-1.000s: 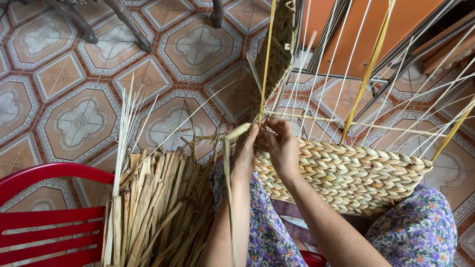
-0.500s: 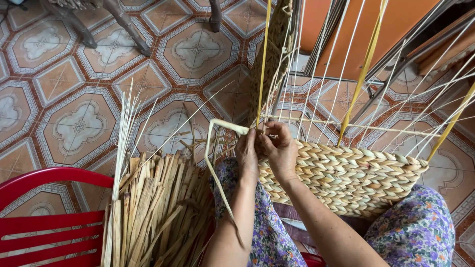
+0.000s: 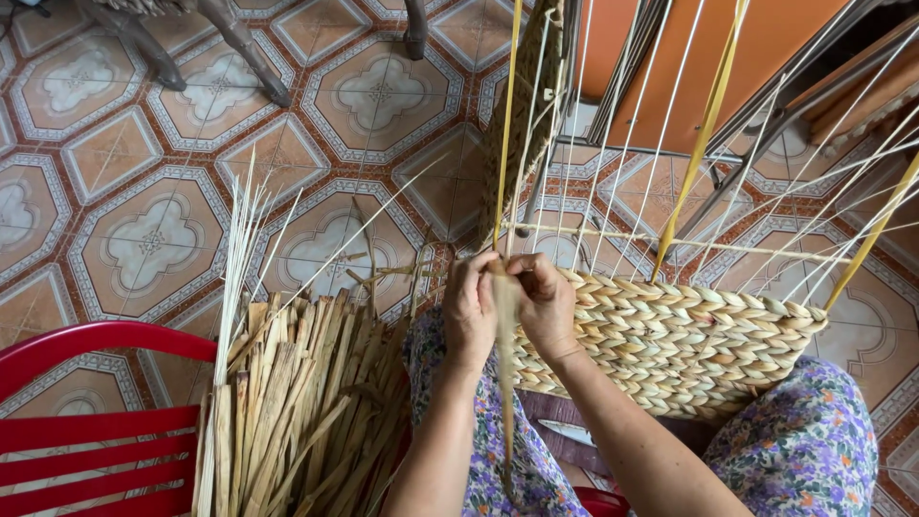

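A half-woven straw basket (image 3: 689,345) rests on my lap, with thin pale upright stakes (image 3: 613,153) rising from its rim. Both hands meet at the basket's left end. My left hand (image 3: 469,311) and my right hand (image 3: 548,304) pinch one flat dried straw strand (image 3: 504,383) between them. The strand hangs straight down between my forearms. Its upper end sits at the basket's rim between my fingers.
A bundle of dried straw strips (image 3: 287,402) leans on a red plastic chair (image 3: 86,421) at the lower left. Patterned floor tiles (image 3: 163,239) spread beyond. Dark furniture legs (image 3: 249,48) stand at the top, and an orange panel (image 3: 766,57) with metal rods is top right.
The strand stuck out bent to the left of my hands; now it hangs straight down between my arms. Both hands have closed in together at the rim.
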